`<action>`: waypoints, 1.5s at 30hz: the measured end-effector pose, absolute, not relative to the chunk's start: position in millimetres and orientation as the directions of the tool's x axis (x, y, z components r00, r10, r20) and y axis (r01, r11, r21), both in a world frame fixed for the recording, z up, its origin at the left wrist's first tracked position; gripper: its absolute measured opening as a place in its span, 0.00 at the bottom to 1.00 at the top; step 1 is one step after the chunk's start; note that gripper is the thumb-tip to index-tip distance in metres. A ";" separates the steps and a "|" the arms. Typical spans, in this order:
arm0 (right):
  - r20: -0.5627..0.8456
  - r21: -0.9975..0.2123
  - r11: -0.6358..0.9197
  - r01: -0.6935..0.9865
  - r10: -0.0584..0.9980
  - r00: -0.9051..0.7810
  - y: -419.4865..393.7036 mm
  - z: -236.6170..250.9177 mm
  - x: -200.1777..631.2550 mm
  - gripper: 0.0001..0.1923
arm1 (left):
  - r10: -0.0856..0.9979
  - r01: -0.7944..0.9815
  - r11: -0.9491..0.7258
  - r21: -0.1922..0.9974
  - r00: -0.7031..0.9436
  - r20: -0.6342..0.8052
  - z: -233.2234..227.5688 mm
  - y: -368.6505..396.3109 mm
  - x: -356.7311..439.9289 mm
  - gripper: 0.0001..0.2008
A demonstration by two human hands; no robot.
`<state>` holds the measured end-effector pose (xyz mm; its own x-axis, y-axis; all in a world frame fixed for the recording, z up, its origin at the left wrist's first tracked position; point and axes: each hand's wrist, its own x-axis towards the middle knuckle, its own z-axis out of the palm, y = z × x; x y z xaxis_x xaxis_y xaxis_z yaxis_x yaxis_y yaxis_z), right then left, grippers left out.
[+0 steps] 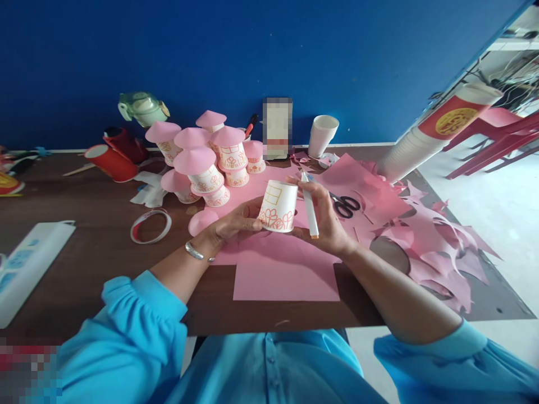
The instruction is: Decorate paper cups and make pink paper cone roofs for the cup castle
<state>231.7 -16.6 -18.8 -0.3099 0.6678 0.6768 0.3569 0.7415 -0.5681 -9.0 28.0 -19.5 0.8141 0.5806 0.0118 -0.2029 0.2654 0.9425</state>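
An upturned white paper cup [278, 205] with orange flowers and a window drawn on it is held above the pink paper sheets [286, 275]. My left hand [236, 223] grips its rim side from the left. My right hand [324, 216] touches the cup's right side and holds a white marker [309, 212] with an orange tip pointing down. Behind the cup stands a cluster of decorated cups with pink cone roofs [206, 160].
Black scissors [346, 205] lie right of my right hand. Pink paper scraps [438, 247] cover the table's right side. A tape roll [150, 225], a loose pink cone [202, 220], a white power strip [29, 264], red cups [110, 163], a plain white cup [322, 136] and a long cup stack [433, 132] lie around.
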 end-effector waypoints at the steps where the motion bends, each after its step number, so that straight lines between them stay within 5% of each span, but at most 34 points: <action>1: 0.681 -0.553 0.740 0.383 0.666 -0.304 -17.4 -17.2 231.9 0.44 | 0.587 -0.212 0.247 0.946 0.809 0.028 -18.7 28.3 -8.0 0.34; 7: 0.775 -0.354 0.714 0.604 0.585 -0.237 -21.0 -6.2 232.3 0.40 | 0.808 -0.250 -0.115 0.961 0.540 0.237 -25.0 34.2 -4.4 0.38; 14: 0.742 -0.196 0.571 0.797 0.618 -0.260 -29.5 -5.2 222.2 0.36 | 0.843 0.118 -0.383 0.916 0.451 0.294 -20.7 17.6 10.3 0.44; 19: 0.725 -0.110 0.579 0.808 0.603 -0.333 -35.9 -2.7 217.3 0.39 | 0.890 0.217 -0.279 0.935 0.424 0.167 -13.9 9.4 21.1 0.42; 26: 0.743 -0.166 0.653 0.739 0.576 -0.342 -35.7 -6.1 216.0 0.39 | 0.841 0.031 -0.080 0.996 0.539 0.051 -11.2 8.7 20.6 0.41; 30: 0.742 -0.224 0.710 0.667 0.568 -0.356 -36.0 -3.6 215.4 0.42 | 0.777 -0.125 0.079 0.989 0.629 0.017 -11.0 9.9 17.2 0.30; 34: 0.790 -0.303 0.738 0.602 0.548 -0.274 -39.8 5.5 221.2 0.35 | 0.801 -0.125 0.027 0.992 0.596 0.054 -14.4 15.3 11.3 0.22; 38: 0.848 -0.219 0.783 0.582 0.448 -0.283 -48.0 14.1 223.4 0.23 | 0.795 -0.045 -0.007 0.999 0.606 0.033 -12.4 15.7 9.6 0.26; 45: 0.881 -0.133 0.804 0.579 0.363 -0.303 -58.5 19.2 212.4 0.18 | 0.808 0.029 -0.086 0.996 0.586 0.052 -9.0 12.8 13.3 0.29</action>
<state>212.4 -58.5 19.2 -0.3031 0.3635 0.8809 0.5790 0.8044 -0.1327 13.3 12.8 -9.0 0.5864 0.8083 0.0523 0.0294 -0.0858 0.9959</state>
